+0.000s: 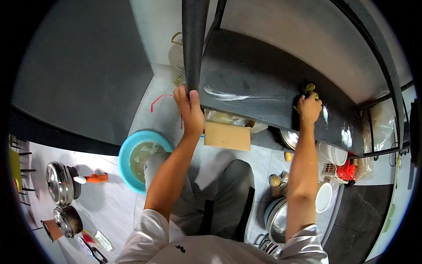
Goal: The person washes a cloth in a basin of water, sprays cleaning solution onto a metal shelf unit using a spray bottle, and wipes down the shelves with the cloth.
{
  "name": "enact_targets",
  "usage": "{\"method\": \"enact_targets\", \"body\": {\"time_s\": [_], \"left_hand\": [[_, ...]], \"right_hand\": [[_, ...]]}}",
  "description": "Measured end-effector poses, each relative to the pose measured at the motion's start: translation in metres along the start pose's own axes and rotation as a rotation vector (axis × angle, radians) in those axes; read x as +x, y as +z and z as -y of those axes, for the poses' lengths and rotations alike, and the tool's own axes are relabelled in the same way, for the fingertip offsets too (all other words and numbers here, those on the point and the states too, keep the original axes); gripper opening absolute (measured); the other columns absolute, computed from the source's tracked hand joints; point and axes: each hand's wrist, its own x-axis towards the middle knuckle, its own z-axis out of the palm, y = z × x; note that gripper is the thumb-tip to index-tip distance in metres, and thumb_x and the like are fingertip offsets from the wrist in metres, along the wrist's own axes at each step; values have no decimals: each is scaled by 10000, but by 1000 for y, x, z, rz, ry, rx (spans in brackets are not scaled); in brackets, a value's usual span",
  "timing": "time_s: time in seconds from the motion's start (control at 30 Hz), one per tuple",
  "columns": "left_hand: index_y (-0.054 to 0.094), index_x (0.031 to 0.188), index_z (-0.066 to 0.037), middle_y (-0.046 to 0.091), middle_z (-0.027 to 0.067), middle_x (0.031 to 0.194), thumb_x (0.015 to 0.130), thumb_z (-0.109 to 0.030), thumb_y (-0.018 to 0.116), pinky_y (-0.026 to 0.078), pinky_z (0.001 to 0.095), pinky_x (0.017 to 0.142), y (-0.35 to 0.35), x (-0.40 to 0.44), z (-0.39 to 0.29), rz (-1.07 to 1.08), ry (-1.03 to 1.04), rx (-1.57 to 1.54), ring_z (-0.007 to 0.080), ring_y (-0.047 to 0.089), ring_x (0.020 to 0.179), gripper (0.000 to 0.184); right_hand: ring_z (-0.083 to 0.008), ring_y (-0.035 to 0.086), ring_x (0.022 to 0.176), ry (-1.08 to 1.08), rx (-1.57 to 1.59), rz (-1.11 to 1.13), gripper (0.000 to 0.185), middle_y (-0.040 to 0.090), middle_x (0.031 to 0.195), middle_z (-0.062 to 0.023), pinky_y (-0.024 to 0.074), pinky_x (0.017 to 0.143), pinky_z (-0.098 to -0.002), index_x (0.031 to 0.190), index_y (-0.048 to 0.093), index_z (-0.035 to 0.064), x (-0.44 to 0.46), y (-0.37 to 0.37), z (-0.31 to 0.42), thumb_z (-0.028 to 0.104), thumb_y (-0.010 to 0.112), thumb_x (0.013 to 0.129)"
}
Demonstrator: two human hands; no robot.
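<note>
My left hand [190, 109] is wrapped around the black upright post [193, 48] of a dark shelf rack, close to the shelf's front corner. Farther right, my right hand [309, 108] presses a yellow-green and dark cloth or sponge [311, 87] onto the dark shelf board [259, 66]; the fingers partly hide it. A long white smear [226, 95] streaks the board between my hands. Two more white patches, one a foamy blob [346, 136], lie to the right of my right hand.
A turquoise basin [124, 165] of cloudy water stands by my knee. Under the shelf are a cardboard box [227, 135], white tubs [324, 197] and metal bowls [278, 222]. Lidded pots [59, 185] and an orange spray bottle [96, 177] are on the left floor.
</note>
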Motion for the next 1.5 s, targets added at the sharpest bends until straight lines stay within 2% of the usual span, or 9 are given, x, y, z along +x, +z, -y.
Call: {"method": "enact_targets", "body": {"time_s": [0.07,0.23,0.4,0.6,0.73,0.93,1.13,1.27,1.5], "left_hand": [[462,1201,15,439,149,1140,1093,-306,457,322,411,1025,0,1,2,-3,-14,-5,295,423,1085,338],[476,1162,15,430,126,1100,1092,-278,463,349,390,970,2,1,8,-5,-41,-119,265,425,1026,301],[480,1185,21,415,98,1105,1094,-229,482,377,326,914,4,3,6,-21,-12,-211,204,423,986,266],[463,1219,28,420,119,1166,1097,-256,491,353,333,982,1,0,14,-19,12,-82,229,420,1056,310],[461,1219,31,428,136,1197,1094,-273,494,323,355,1035,2,-3,11,-32,-17,-77,254,417,1107,331],[471,1235,20,433,145,1210,1092,-285,481,323,360,1054,2,0,7,-75,-26,-79,257,422,1142,336],[399,1330,-28,452,79,1215,1103,-364,430,338,331,1047,3,6,-22,-126,-141,-485,173,444,1132,407],[485,1311,-11,440,132,1334,1094,-404,402,318,366,1094,-4,11,-8,-84,-100,-256,227,429,1220,457],[526,1305,-1,432,143,1323,1094,-419,370,298,384,1109,-5,12,5,-30,-94,-330,254,416,1252,494]], "right_hand": [[-426,625,1037,4,132,55,424,616,1165,-281,519,907,-531,1183,653,24,-21,-5,56,330,642,889],[-371,608,1038,-726,696,105,318,638,1118,-182,520,901,-476,1106,721,73,-153,-47,217,212,648,829],[-339,613,1022,-902,737,143,309,630,1068,-134,546,876,-464,1100,717,121,-141,-67,158,143,694,793],[-399,628,1057,-205,264,-8,361,652,1127,-195,523,908,-491,1174,665,41,-50,-30,-5,207,674,854],[-423,644,1025,43,86,-26,428,662,1115,-230,535,879,-526,1194,663,21,-48,-29,45,300,626,872],[-345,631,1056,-802,853,269,283,682,1074,-145,523,927,-479,1073,739,75,-144,-52,224,180,646,828],[-323,614,867,-977,867,184,192,636,883,-113,518,795,-457,910,692,63,-149,-72,169,128,651,734],[-361,587,790,-983,706,24,169,590,808,-133,498,744,-475,860,644,38,-125,-75,62,89,624,700],[-382,561,978,-507,361,-173,178,617,957,-183,448,910,-470,908,641,-12,-97,-60,-52,34,611,739]]}}
